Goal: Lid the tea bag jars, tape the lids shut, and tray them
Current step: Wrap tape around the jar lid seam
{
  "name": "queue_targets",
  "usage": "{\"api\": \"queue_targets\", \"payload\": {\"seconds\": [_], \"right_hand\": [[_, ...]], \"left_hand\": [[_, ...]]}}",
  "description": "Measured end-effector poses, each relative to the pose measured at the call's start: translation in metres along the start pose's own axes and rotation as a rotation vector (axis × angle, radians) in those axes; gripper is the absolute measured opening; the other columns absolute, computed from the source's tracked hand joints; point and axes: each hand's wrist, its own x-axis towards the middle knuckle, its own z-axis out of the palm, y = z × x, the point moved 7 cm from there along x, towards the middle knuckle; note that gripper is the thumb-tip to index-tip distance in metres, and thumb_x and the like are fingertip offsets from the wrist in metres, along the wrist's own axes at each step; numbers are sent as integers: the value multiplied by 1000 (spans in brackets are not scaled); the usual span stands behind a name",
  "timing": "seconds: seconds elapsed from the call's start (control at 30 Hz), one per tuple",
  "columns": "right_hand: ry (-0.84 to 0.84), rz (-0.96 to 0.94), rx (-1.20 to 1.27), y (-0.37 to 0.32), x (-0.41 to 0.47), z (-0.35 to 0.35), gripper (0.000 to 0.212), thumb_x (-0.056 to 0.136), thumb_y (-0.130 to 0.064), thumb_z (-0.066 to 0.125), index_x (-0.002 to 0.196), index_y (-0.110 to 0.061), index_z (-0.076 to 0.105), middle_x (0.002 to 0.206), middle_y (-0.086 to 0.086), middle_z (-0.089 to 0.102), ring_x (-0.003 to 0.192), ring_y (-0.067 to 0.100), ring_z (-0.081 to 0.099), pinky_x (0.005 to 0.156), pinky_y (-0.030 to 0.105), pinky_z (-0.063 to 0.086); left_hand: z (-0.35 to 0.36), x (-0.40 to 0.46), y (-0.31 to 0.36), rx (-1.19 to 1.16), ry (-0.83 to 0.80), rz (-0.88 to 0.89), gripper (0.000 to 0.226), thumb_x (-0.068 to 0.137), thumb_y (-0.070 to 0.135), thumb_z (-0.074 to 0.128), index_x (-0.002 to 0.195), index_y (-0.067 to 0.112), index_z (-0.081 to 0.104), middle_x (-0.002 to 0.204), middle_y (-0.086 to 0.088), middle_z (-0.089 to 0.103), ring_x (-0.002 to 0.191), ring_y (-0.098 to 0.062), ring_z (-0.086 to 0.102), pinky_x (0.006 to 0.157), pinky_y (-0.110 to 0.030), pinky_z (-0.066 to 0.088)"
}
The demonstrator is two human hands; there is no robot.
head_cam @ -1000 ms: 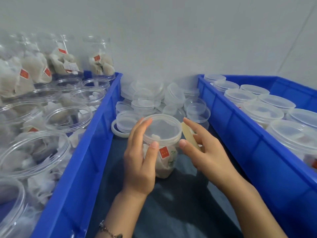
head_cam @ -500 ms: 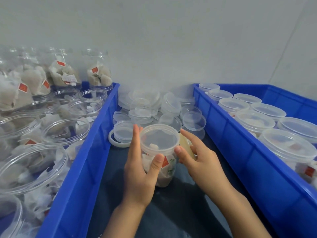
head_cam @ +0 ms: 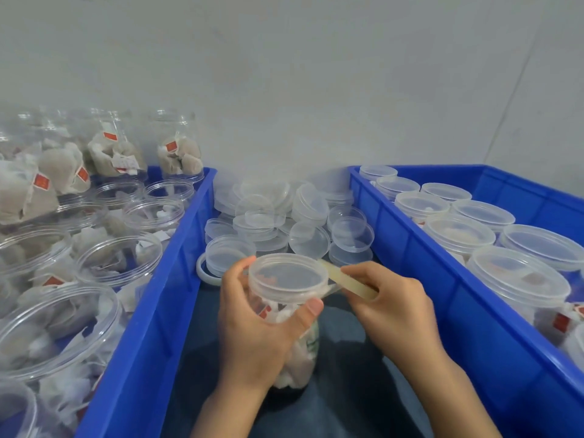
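My right hand (head_cam: 392, 308) has moved to the lid (head_cam: 287, 275), its grip pinching tape (head_cam: 347, 281); my left hand (head_cam: 252, 330) curls around the jar (head_cam: 297, 352).

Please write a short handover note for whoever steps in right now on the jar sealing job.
Left hand: grips the jar just under its lid, standing on the dark cloth.
Right hand: pinches a strip of tape drawn to the lid's rim.
Left tray: open jars of tea bags, no lids.
Right tray: lidded jars.
Loose lids: piled by the wall between the trays.
Done: this jar is lidded.
Left: finish taping it, put it in the right tray, then lid and tape the open jars.
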Motion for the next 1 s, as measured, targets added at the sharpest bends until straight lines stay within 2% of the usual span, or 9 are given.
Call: {"api": "queue_targets", "payload": {"seconds": [0.07,0.13,0.23,0.43,0.5,0.63,0.77,0.9,1.0], "right_hand": [[69,-45,-121,-2,2,-9,7,80,-26,65,84,-32,65,63,-14,60,59,11,53,51,25,38],[82,-65,-208,-3,4,-12,6,82,-26,62,77,-28,60,57,-11,52,50,9,42,46,21,26],[18,-30,-252,1,6,-8,11,86,-24,53,76,-28,50,59,-9,50,51,9,42,47,24,26],[-74,-4,-277,5,12,5,8,86,-23,44,78,-24,42,70,-6,56,64,21,48,57,31,39],[-107,-10,-250,4,10,14,17,86,-28,48,74,-23,36,70,-5,55,66,23,49,58,32,40],[-150,-33,-238,3,6,24,20,83,-31,56,78,-21,40,75,-4,59,71,26,54,60,32,42],[-131,-45,-121,0,3,23,28,82,-37,58,71,-20,40,67,-4,55,64,20,50,57,32,39],[-149,-24,-111,1,1,26,23,85,-35,56,73,-20,44,72,-2,60,69,23,55,64,34,45],[-131,-17,-167,2,2,27,21,86,-38,52,76,-21,44,75,-4,60,71,22,55,64,32,44]], "left_hand": [[0,2,2,-92,-27,-51,77,39,47,80,108,33,48,112,5,61,97,-7,65,75,-20,52],[4,3,6,-178,-71,-87,75,43,34,84,108,24,50,104,3,65,89,-5,67,70,-16,52],[13,-1,9,-283,-159,-149,73,43,23,84,109,15,51,94,-2,68,80,-7,69,60,-14,52],[29,-12,16,-360,-341,-214,109,22,50,88,115,10,49,100,-1,70,88,-14,70,64,-17,52],[33,-15,17,-367,-375,-236,116,20,60,87,115,6,48,101,-2,71,91,-15,69,66,-17,52],[36,-18,20,-346,-395,-229,110,26,64,85,112,8,46,102,3,70,93,-11,68,69,-15,52],[33,-15,23,-221,-371,-159,102,36,87,61,107,15,51,98,13,70,92,-4,67,70,-11,49],[29,-12,22,-119,-332,-119,91,46,94,46,101,22,57,95,18,69,88,3,65,68,-5,44],[20,-8,19,50,-218,-61,77,56,95,33,99,37,59,95,22,67,93,14,57,73,0,39]]}}
